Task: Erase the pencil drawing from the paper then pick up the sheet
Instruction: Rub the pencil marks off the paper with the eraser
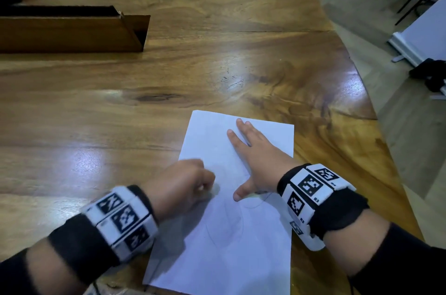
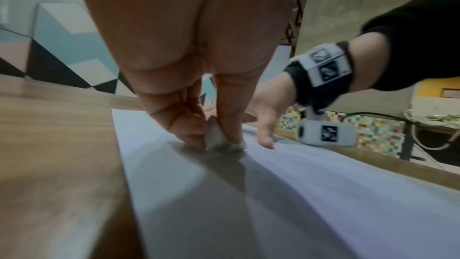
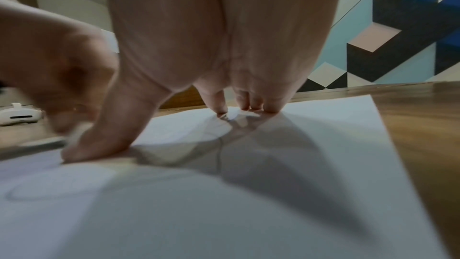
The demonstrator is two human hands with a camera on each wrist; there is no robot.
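Head view shows the white sheet of paper (image 1: pixel 231 222) lying flat on the wooden table (image 1: pixel 169 77), under both hands. The right hand (image 1: pixel 255 162) is spread wide, its fingers (image 1: pixel 241 130) straight and pressed onto the far half of the sheet, the thumb (image 1: pixel 243 192) splayed out toward the left hand. The left hand (image 1: pixel 183 183) is curled tight just beside that thumb, at the sheet's left edge. From the left wrist, its fingertips (image 2: pixel 184 131) pinch a small grey-white eraser (image 2: pixel 219 139), whose underside touches the paper right below them. Faint curved pencil lines (image 1: pixel 229 227) run on the sheet nearer the person than both hands, and more pass under the right palm, between thumb and fingers. A long open wooden box (image 1: pixel 72 29) sits well beyond the left hand.
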